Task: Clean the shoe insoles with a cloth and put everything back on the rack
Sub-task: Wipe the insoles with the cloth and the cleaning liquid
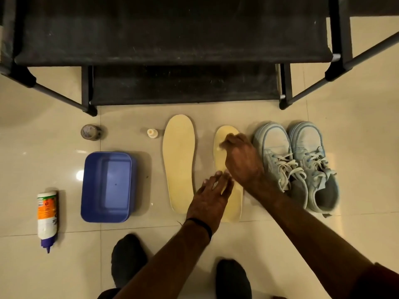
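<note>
Two pale yellow insoles lie side by side on the tiled floor. The left insole (pixel 179 162) lies untouched. My left hand (pixel 212 196) presses flat, fingers straight, on the middle of the right insole (pixel 219 157). My right hand (pixel 239 158) is over that insole's toe end, fingers curled down onto a small pale cloth (pixel 217 148), which is mostly hidden and blurred. A pair of light blue sneakers (pixel 295 165) stands just right of the insoles. The black shoe rack (pixel 172 39) stands behind them, and its visible shelves hold nothing.
A blue plastic tub (pixel 106 186) sits left of the insoles, with a white and orange bottle (pixel 47 216) lying further left. A tape roll (pixel 90 132) and a small pale cap (pixel 152 133) sit near the rack legs. My feet in black socks (pixel 129 260) are at the bottom.
</note>
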